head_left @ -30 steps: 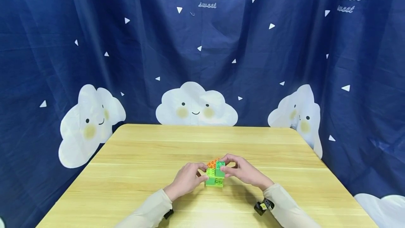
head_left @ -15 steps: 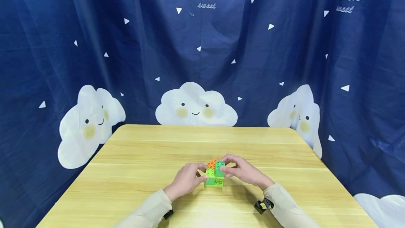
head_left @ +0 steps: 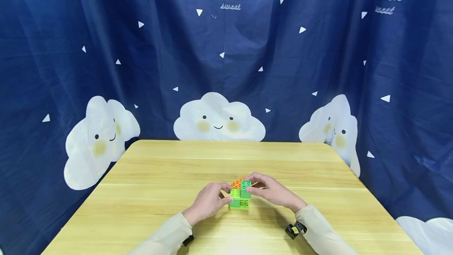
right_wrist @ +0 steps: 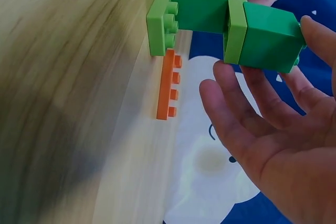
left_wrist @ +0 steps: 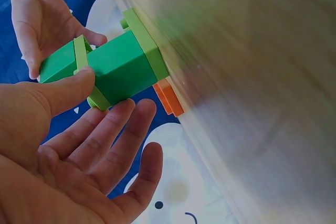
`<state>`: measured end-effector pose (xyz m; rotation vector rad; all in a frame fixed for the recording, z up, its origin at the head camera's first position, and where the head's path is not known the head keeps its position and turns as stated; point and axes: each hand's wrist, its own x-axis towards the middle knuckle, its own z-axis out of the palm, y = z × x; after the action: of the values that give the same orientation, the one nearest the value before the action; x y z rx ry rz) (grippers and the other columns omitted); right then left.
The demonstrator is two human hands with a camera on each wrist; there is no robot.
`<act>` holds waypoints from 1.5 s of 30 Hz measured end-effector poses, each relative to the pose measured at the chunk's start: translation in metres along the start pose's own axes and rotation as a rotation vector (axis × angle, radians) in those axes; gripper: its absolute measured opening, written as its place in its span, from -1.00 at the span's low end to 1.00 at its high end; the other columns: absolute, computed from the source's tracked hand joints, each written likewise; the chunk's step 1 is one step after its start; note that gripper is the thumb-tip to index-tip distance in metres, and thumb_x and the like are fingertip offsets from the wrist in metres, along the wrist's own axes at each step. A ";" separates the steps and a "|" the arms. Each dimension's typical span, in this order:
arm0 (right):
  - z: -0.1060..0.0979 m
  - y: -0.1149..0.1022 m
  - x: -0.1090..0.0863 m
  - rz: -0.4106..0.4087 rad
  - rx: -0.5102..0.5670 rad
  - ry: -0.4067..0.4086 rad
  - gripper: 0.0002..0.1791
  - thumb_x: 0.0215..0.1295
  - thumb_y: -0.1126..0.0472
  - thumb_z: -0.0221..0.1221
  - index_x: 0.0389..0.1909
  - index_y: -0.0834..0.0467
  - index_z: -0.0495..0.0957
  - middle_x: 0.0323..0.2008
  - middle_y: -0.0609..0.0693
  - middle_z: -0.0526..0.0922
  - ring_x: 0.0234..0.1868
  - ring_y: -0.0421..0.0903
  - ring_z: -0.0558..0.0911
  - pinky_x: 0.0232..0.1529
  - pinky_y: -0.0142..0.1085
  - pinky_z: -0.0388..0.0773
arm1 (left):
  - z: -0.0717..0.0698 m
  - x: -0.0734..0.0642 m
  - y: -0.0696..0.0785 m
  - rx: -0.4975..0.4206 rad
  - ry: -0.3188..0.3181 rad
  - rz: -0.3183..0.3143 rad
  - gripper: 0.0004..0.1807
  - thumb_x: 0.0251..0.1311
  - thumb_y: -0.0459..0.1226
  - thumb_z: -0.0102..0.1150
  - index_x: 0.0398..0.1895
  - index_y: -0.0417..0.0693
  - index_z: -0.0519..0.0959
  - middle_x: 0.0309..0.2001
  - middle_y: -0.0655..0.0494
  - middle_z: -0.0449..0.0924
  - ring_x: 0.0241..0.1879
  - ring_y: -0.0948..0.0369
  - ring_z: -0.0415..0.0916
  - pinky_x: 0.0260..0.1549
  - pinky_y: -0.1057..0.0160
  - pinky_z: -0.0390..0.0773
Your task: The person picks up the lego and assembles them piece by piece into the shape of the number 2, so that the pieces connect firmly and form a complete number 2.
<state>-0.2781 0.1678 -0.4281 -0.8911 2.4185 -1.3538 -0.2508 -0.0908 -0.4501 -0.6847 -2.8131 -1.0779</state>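
Observation:
Two green bricks and two light-green plates form a stepped stack on the wooden table. At the bottom lies one light-green plate [right_wrist: 157, 24], with a green brick [left_wrist: 118, 61] on its left part. A second light-green plate [head_left: 235, 193] sits above that, and on its right end stands the upper green brick [right_wrist: 270, 35]. My left hand [head_left: 209, 200] pinches the upper plate from the left, between thumb and fingertips. From the right, my right hand [head_left: 274, 193] grips the upper green brick. Behind the stack, an orange studded plate [head_left: 236, 184] lies partly hidden.
The wooden table [head_left: 159, 168] spreads around both hands. At its back hangs a dark blue curtain [head_left: 226, 74] with white clouds. A black wrist device [head_left: 295, 230] is strapped at the right sleeve.

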 end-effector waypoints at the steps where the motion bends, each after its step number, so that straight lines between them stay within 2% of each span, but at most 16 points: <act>1: 0.000 0.000 0.000 0.003 -0.009 0.003 -0.63 0.54 0.02 0.14 0.24 0.09 0.51 0.12 0.06 0.62 0.14 0.04 0.61 0.06 -0.34 0.59 | 0.000 0.000 0.000 -0.001 0.000 0.001 -0.67 0.24 -0.17 0.42 0.05 -0.04 0.70 -0.07 0.10 0.75 -0.34 0.36 0.60 -0.39 0.31 0.56; 4: 0.000 0.000 0.001 0.016 -0.021 0.014 -0.56 0.56 0.00 0.11 0.32 0.10 0.44 0.12 0.06 0.61 0.12 -0.01 0.61 0.07 -0.30 0.58 | 0.000 0.000 -0.001 0.001 -0.002 0.001 -0.68 0.25 -0.16 0.41 0.04 -0.03 0.70 -0.08 0.10 0.76 -0.34 0.36 0.61 -0.40 0.31 0.56; 8: -0.003 0.002 0.002 0.017 -0.009 0.042 -0.54 0.60 -0.02 0.04 0.36 0.11 0.40 0.06 0.07 0.62 0.06 -0.02 0.63 0.08 -0.14 0.62 | -0.001 0.000 -0.001 0.001 -0.007 -0.004 -0.68 0.25 -0.16 0.42 0.04 -0.02 0.71 -0.08 0.10 0.76 -0.35 0.36 0.61 -0.40 0.30 0.57; 14: -0.012 0.014 0.007 -0.025 0.016 0.077 -0.57 0.62 0.03 0.01 0.33 0.16 0.45 0.06 0.17 0.66 0.07 0.19 0.65 0.07 0.03 0.64 | 0.000 0.000 0.001 0.006 -0.005 -0.007 -0.68 0.24 -0.16 0.42 0.04 -0.01 0.71 -0.09 0.10 0.76 -0.35 0.36 0.61 -0.41 0.30 0.56; 19: -0.022 0.021 0.013 -0.027 -0.039 0.129 -0.59 0.58 0.05 0.09 0.30 0.13 0.52 0.08 0.23 0.65 0.03 0.21 0.66 0.02 -0.06 0.66 | 0.000 0.000 0.001 0.002 -0.008 -0.001 -0.68 0.24 -0.17 0.42 0.04 -0.02 0.71 -0.09 0.10 0.76 -0.36 0.37 0.61 -0.41 0.32 0.56; 23: -0.030 0.019 0.020 -0.041 -0.144 0.157 -0.62 0.51 0.06 0.18 0.24 0.11 0.58 -0.03 0.08 0.69 -0.03 0.06 0.67 -0.04 -0.18 0.65 | 0.000 0.001 0.001 -0.001 -0.009 0.004 -0.68 0.25 -0.17 0.42 0.04 -0.02 0.71 -0.08 0.10 0.76 -0.36 0.37 0.61 -0.42 0.32 0.56; 27: -0.033 0.028 0.029 -0.072 -0.179 0.129 -0.60 0.45 0.09 0.26 0.22 0.13 0.60 -0.07 0.07 0.68 -0.05 -0.02 0.67 -0.01 -0.17 0.64 | 0.000 0.001 0.000 0.002 -0.010 0.003 -0.68 0.25 -0.16 0.42 0.04 -0.02 0.71 -0.09 0.10 0.76 -0.36 0.37 0.60 -0.42 0.32 0.55; 32: -0.031 0.035 0.039 -0.113 -0.221 0.090 -0.60 0.40 0.22 0.29 0.21 0.23 0.60 0.03 0.24 0.67 -0.07 -0.04 0.66 0.02 -0.18 0.64 | 0.000 0.001 0.000 0.005 -0.006 -0.003 -0.67 0.24 -0.16 0.42 0.05 -0.02 0.70 -0.08 0.10 0.76 -0.35 0.37 0.60 -0.41 0.32 0.55; 38: -0.025 0.040 0.049 -0.149 -0.323 0.063 -0.63 0.37 0.31 0.31 0.17 0.28 0.62 0.04 0.23 0.65 -0.06 0.09 0.65 -0.05 -0.22 0.67 | -0.001 0.001 0.001 0.004 0.002 0.009 -0.67 0.23 -0.17 0.43 0.04 -0.05 0.70 -0.09 0.07 0.76 -0.37 0.36 0.61 -0.42 0.31 0.56; 45: -0.018 0.041 0.057 -0.121 -0.368 0.027 -0.64 0.33 0.40 0.31 0.14 0.28 0.64 0.02 0.23 0.60 0.00 0.18 0.61 0.02 0.02 0.66 | -0.001 0.001 0.001 0.009 -0.002 0.000 -0.66 0.24 -0.17 0.42 0.05 -0.04 0.70 -0.08 0.10 0.77 -0.36 0.37 0.60 -0.41 0.32 0.55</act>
<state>-0.3480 0.1617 -0.4472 -1.1262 2.7256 -0.9727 -0.2509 -0.0902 -0.4487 -0.6860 -2.8179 -1.0643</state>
